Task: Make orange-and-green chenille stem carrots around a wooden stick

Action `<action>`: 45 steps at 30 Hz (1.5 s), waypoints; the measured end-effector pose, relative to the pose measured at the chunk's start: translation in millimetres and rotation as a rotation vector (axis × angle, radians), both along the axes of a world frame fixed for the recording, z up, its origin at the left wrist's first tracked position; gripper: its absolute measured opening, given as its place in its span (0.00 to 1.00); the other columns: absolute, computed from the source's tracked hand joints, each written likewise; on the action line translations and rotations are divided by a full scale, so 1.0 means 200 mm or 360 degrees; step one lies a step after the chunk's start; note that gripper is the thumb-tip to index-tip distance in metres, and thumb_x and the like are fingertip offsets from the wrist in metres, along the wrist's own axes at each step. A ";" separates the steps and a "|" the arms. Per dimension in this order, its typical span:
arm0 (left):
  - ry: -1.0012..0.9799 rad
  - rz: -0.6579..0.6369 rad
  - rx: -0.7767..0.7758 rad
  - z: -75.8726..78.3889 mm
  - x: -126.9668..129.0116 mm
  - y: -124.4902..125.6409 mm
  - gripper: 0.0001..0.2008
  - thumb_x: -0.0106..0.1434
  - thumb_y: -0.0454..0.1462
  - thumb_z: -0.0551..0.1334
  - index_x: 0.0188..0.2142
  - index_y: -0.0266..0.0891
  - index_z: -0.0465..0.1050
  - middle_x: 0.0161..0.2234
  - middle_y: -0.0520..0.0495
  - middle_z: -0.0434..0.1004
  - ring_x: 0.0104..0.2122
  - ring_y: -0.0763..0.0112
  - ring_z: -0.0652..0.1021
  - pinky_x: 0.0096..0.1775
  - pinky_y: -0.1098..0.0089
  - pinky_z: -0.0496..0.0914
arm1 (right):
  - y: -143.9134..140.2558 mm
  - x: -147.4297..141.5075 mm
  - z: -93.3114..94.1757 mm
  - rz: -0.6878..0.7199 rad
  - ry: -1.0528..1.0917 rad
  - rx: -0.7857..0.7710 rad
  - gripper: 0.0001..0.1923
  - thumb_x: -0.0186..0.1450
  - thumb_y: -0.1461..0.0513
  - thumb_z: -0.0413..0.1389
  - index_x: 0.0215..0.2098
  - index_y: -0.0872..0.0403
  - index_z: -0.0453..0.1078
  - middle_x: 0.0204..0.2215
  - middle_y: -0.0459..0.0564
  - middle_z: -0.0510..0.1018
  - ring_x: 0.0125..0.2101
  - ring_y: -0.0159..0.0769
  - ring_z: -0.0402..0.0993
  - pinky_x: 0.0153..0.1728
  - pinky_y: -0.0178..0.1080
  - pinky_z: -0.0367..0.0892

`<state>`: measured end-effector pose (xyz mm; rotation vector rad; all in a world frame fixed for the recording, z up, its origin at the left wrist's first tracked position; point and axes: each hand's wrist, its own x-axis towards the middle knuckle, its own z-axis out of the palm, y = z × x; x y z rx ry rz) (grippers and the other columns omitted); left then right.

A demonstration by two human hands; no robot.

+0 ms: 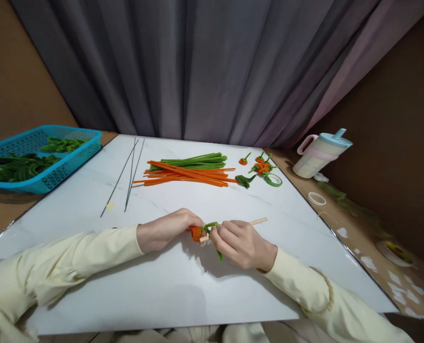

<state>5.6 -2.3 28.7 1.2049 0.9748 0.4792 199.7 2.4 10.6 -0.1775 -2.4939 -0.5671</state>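
Over the front middle of the white table, my left hand (pixel 176 228) pinches a small orange pipe-cleaner piece (pixel 196 233) with green pipe-cleaner ends (pixel 210 225) sticking out of it. Close against it on the right, my right hand (pixel 241 243) is closed around a thin wooden stick (pixel 259 221). The stick's other tip reaches the orange piece. A green end also hangs below my right fingers. Farther back lie a bundle of green pipe cleaners (pixel 197 161) and loose orange pipe cleaners (pixel 183 175).
Finished-looking orange pieces with green stems (pixel 262 166) lie at the back right beside a green tape roll (pixel 273 179) and a green leaf shape (pixel 245 181). Dark thin wires (pixel 129 183) lie left. A blue basket (pixel 68 171) holds green leaves. A tumbler (pixel 317 155) stands right.
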 end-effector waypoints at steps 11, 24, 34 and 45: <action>-0.0267 0.0159 0.0136 -0.04 0.01 0.00 0.13 0.58 0.36 0.54 0.20 0.35 0.68 0.22 0.49 0.70 0.26 0.70 0.69 0.32 0.70 0.62 | 0.00 0.01 -0.06 -0.0227 0.0255 -0.0612 0.14 0.60 0.73 0.39 0.42 0.57 0.57 0.24 0.47 0.70 0.22 0.32 0.66 0.21 0.33 0.59; -0.0259 0.0174 0.0135 -0.08 0.01 0.02 0.11 0.55 0.36 0.54 0.18 0.37 0.62 0.20 0.53 0.63 0.25 0.73 0.63 0.30 0.71 0.58 | -0.01 0.00 -0.02 -0.0205 -0.0010 -0.0212 0.10 0.69 0.71 0.38 0.40 0.63 0.60 0.21 0.49 0.68 0.20 0.33 0.64 0.17 0.35 0.55; -0.0099 0.0081 0.0142 -0.05 0.01 0.02 0.13 0.55 0.38 0.56 0.17 0.37 0.60 0.19 0.54 0.59 0.22 0.74 0.60 0.27 0.71 0.55 | -0.03 -0.02 -0.04 -0.0096 0.0096 -0.0185 0.14 0.68 0.73 0.36 0.36 0.62 0.61 0.19 0.47 0.66 0.19 0.32 0.61 0.17 0.35 0.55; -0.0218 0.0215 0.0540 -0.07 0.00 0.01 0.15 0.62 0.44 0.54 0.25 0.36 0.66 0.24 0.51 0.67 0.28 0.71 0.68 0.35 0.70 0.62 | -0.02 -0.02 -0.07 -0.0118 0.0447 -0.0673 0.06 0.69 0.68 0.43 0.41 0.58 0.60 0.22 0.47 0.71 0.19 0.30 0.65 0.21 0.32 0.58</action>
